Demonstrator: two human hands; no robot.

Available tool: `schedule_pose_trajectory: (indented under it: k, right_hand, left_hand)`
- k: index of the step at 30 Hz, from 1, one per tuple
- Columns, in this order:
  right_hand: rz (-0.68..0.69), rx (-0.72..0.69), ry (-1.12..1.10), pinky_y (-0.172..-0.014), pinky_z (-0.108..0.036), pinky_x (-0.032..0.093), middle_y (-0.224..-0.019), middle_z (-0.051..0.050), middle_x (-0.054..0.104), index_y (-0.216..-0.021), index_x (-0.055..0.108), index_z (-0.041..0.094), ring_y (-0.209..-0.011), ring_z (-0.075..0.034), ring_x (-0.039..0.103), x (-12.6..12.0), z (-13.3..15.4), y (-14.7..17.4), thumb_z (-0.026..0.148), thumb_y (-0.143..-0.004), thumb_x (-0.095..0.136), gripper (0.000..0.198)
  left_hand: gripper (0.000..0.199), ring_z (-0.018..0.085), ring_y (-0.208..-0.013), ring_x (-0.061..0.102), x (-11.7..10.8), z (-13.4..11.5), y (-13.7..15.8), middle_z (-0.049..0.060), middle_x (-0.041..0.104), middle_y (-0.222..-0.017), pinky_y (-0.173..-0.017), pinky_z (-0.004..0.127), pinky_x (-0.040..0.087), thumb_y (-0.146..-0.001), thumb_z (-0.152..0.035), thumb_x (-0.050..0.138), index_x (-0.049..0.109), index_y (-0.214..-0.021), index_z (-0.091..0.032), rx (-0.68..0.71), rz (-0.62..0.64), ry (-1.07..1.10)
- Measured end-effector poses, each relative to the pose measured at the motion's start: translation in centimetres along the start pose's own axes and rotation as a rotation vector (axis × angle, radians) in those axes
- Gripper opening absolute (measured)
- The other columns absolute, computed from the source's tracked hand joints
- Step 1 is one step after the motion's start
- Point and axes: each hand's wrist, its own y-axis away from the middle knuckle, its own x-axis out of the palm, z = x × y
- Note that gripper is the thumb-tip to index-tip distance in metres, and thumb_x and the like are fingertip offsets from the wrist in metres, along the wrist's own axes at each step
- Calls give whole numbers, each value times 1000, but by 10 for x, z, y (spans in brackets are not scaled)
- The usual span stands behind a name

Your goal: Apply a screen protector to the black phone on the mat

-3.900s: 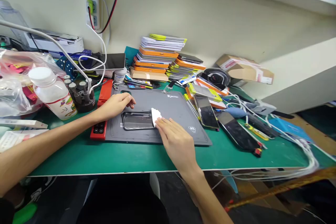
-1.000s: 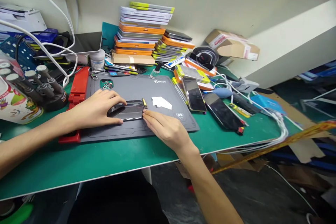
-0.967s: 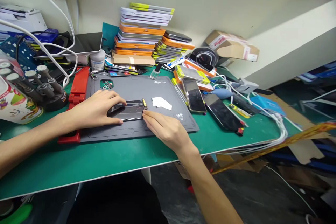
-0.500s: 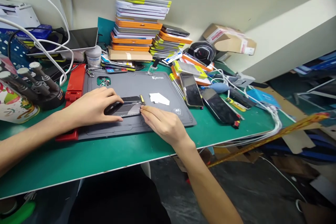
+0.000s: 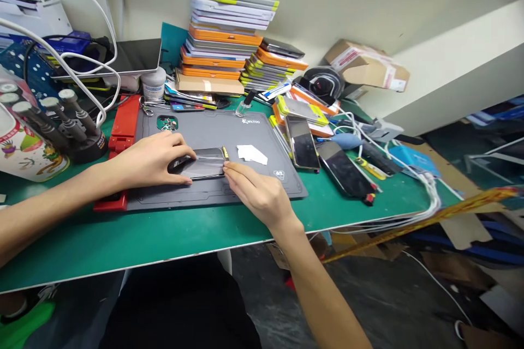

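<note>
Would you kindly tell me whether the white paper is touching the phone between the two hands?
Apart. In the head view, the grey mat shows in a strip between the white paper and the phone.

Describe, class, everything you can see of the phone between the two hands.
The phone is dark, slim and rectangular, with a glossy, glass-like face crossed by pale streaks, either reflections or film. A thin shiny rim shows along its near edge. It lies flat on the grey mat, lengthwise from left to right. The left hand spans and partly hides its left end; the right hand's fingers meet its right end, near a small yellow piece.
</note>
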Motion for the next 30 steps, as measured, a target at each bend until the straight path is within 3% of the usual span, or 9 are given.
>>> schedule_pose_trajectory:
  k: [7, 16, 20, 23, 26, 28, 30]
  right_hand:
    - [-12, 21, -9, -78, -31, 67, -122, -14, 78, -116, 72, 1, -97, -21, 80, 1, 0, 1, 1, -103, 66, 15]
    - [-17, 77, -72, -79, -34, 68, -123, -15, 78, -119, 71, 2, -100, -23, 81, 4, -1, 5, 0, -102, 64, 18]
    - [-30, 167, -146, -84, -31, 67, -123, -11, 78, -121, 70, 9, -107, -21, 79, 2, -2, 5, 4, -105, 63, 18]
    - [-35, 347, -294, -84, -26, 66, -124, -9, 77, -123, 71, 13, -107, -16, 78, -5, -14, -1, 11, -108, 62, 17]
    - [130, 453, -488, -99, -32, 64, -133, -8, 74, -131, 72, 14, -119, -19, 73, -9, -37, -14, 31, -110, 66, 27]
    - [343, 370, -530, -116, -44, 56, -144, -10, 69, -144, 68, 15, -136, -25, 64, -8, -56, -24, 49, -108, 68, 50]
    - [512, 318, -597, -121, -49, 50, -150, -11, 66, -153, 63, 16, -142, -29, 59, -4, -73, -33, 58, -103, 71, 65]
  left_hand:
    - [79, 3, -143, 49, -3, -3, 2, -9, 54, -150, -141, 34, 48, -70, -91, 48, 56, -136, -48, -43, 8, 7]
    - [76, 0, -144, 49, -6, -6, 2, -11, 56, -151, -139, 23, 46, -72, -91, 46, 58, -134, -50, -59, -4, 25]
    - [76, 4, -148, 51, -6, -6, 2, -13, 56, -151, -144, 34, 48, -68, -95, 41, 58, -131, -55, -78, 3, 29]
    - [75, 5, -148, 53, -5, -5, 3, -15, 57, -150, -147, 42, 49, -68, -96, 36, 56, -129, -58, -85, -1, 42]
    - [69, 2, -150, 52, -5, -6, 4, -18, 56, -153, -152, 43, 47, -72, -93, 34, 54, -129, -60, -79, -3, 49]
    - [65, 1, -152, 51, -5, -7, 4, -21, 54, -155, -154, 44, 47, -75, -91, 33, 53, -129, -60, -80, 1, 35]
    - [64, 1, -152, 51, -4, -7, 4, -23, 52, -157, -152, 44, 50, -76, -90, 31, 53, -129, -61, -83, 5, 0]
